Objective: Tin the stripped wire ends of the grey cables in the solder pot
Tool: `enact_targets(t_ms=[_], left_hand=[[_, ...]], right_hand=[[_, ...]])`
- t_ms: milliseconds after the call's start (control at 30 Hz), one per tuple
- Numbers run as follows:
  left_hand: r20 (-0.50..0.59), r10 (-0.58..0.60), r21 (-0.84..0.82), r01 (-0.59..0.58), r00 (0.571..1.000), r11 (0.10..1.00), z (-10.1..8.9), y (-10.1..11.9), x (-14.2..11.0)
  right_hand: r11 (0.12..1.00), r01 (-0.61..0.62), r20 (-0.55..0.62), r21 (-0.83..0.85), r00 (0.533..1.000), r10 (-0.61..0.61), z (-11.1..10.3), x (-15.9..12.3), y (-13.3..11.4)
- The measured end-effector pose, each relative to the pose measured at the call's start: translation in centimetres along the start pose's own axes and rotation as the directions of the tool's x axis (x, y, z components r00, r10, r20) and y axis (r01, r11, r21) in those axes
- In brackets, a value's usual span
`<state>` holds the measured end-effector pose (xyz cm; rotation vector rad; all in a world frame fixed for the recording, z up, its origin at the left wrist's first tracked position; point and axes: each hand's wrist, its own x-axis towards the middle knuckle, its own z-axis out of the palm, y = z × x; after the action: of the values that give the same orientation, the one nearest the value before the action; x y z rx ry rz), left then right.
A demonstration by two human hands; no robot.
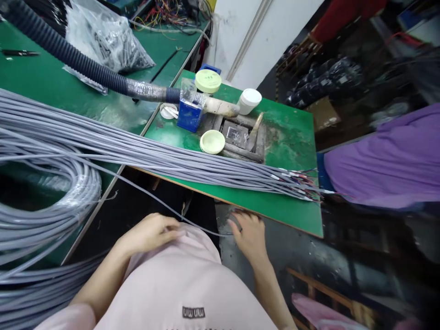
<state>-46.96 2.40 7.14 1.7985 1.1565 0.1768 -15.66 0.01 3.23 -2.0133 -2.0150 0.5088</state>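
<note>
Fingers of the left hand (149,233) curl loosely on the pale pink shirt (185,293) beside a thin grey cable (202,231); those of the right hand (249,236) spread wide below the green table (292,211), where a long grey cable bundle (172,156) lies straight, keeping its stripped ends together at right.

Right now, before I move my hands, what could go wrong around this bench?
A loose grey cable sags close past your left hand, so moving could snag it and tug the bundle. That bundle lies right beside a pale green lid near the metal tray, so a pull might knock the lid. Its stripped ends also reach towards a purple garment and might catch.
</note>
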Motion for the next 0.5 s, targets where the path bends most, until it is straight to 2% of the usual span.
enact_targets(t_ms=[33, 67, 100, 133, 167, 267, 367, 433, 500], left_hand=[[-0.096, 0.165, -0.007, -0.167, 0.982, 0.986, -0.5, 1.9, 0.5], [-0.299, 0.272, 0.065, -0.265, 0.915, 0.962, -0.9, 3.5, 1.6], [-0.451, 0.342, 0.186, -0.287, 0.825, 0.940, -1.2, 4.8, 3.2], [-0.539, 0.384, 0.302, -0.253, 0.750, 0.919, -1.3, 5.7, 5.1], [-0.569, 0.411, 0.390, -0.206, 0.712, 0.897, -1.3, 6.2, 7.1], [-0.506, 0.471, 0.566, -0.134, 0.723, 0.814, -1.1, 6.2, 11.7], [-0.486, 0.487, 0.592, -0.136, 0.726, 0.794, -0.8, 6.0, 12.1], [-0.481, 0.528, 0.574, -0.204, 0.699, 0.793, -0.7, 6.3, 10.6], [-0.446, 0.592, 0.551, -0.315, 0.671, 0.773, -0.5, 6.5, 8.6]], right_hand=[[0.989, 0.083, 0.028, 0.119, 0.996, -0.087, -0.6, 0.5, -1.5], [0.955, 0.127, 0.090, 0.269, 0.984, -0.156, -0.9, 1.0, -2.8], [0.901, 0.113, 0.164, 0.420, 0.966, -0.198, -1.0, 1.4, -4.0], [0.828, 0.062, 0.229, 0.558, 0.947, -0.225, -0.8, 1.8, -4.9], [0.743, -0.014, 0.282, 0.669, 0.930, -0.236, -0.6, 2.1, -5.7], [0.464, -0.217, 0.332, 0.859, 0.926, -0.181, 0.1, 3.1, -7.2], [0.237, -0.319, 0.347, 0.918, 0.934, -0.087, -0.7, 3.8, -7.6], [0.136, -0.284, 0.286, 0.949, 0.958, 0.008, -2.6, 3.8, -7.3], [0.080, -0.097, 0.082, 0.992, 0.982, 0.173, -5.2, 3.5, -6.7]])
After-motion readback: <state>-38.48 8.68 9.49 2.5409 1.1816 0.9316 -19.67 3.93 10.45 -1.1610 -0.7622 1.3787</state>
